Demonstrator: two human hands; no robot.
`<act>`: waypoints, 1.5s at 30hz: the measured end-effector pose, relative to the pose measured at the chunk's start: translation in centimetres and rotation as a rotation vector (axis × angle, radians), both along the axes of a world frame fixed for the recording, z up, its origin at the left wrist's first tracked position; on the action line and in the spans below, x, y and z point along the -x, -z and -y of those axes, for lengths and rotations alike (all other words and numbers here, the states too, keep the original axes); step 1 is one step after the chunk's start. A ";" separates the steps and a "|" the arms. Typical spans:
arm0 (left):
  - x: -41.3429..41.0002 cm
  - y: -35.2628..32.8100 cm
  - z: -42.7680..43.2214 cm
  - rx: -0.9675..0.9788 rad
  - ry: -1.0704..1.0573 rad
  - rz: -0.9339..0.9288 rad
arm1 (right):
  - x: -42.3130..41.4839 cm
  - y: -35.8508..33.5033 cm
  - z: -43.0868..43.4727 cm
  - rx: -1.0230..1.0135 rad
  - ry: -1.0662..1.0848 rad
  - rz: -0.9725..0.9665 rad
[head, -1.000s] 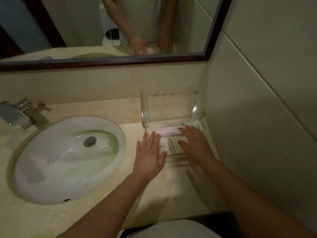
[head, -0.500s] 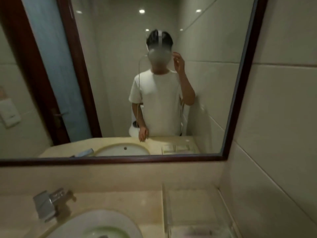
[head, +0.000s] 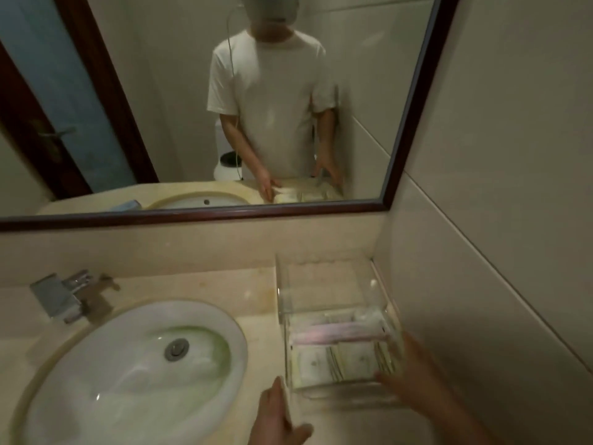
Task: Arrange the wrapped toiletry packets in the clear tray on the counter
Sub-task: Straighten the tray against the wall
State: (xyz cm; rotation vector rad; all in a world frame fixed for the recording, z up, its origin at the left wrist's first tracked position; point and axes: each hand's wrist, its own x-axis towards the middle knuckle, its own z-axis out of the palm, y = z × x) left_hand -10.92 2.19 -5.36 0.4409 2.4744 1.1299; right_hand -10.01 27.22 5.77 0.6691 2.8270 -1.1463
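The clear tray [head: 321, 277] stands on the counter against the right wall. Its front half holds the wrapped packets: a long pink one [head: 340, 332] lies across, with white printed ones [head: 333, 361] in front of it. My left hand [head: 276, 412] lies flat against the tray's front left corner with the thumb spread. My right hand [head: 414, 380] wraps the front right corner, thumb on the front wall and fingers along the right side. The tray's back half looks bare.
A white oval sink [head: 96, 380] fills the counter to the left, with a chrome tap [head: 64, 297] behind it. A dark-framed mirror [head: 224, 216] hangs above the backsplash. Tiled wall [head: 497, 284] runs close along the tray's right side.
The view rose to the mirror, then dropped back to the counter. My hands, earlier flat over the packets, are now on the tray's two front corners.
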 end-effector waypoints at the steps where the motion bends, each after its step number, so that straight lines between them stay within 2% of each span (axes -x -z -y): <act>1: 2.7 -1.2 0.7 0.054 -0.100 0.074 | -1.2 2.1 -0.3 0.038 0.008 0.114; 3: 3.8 -1.2 0.7 0.124 -0.190 0.016 | -2.6 5.1 -0.8 -0.004 0.057 0.233; 8: 3.7 -1.6 -0.9 -0.175 -0.231 -0.065 | -2.3 7.7 -1.0 0.109 0.159 -0.074; 13: 3.5 -2.0 -1.2 -0.167 -0.241 -0.065 | -2.1 8.4 -1.3 0.227 0.199 -0.090; 20: 3.8 -1.9 -1.8 -0.219 -0.297 -0.061 | -1.0 7.4 -2.0 0.253 0.214 -0.083; 26: 7.1 -3.1 -2.2 -0.210 -0.327 -0.081 | 2.1 6.7 -1.8 0.226 0.157 -0.195; 35: 9.5 -3.3 -2.9 -0.202 -0.326 -0.081 | 4.3 7.5 -2.7 0.164 0.129 -0.129; 45: 11.2 -2.3 -3.4 -0.130 -0.479 0.052 | 5.1 9.1 -3.1 0.325 0.273 -0.114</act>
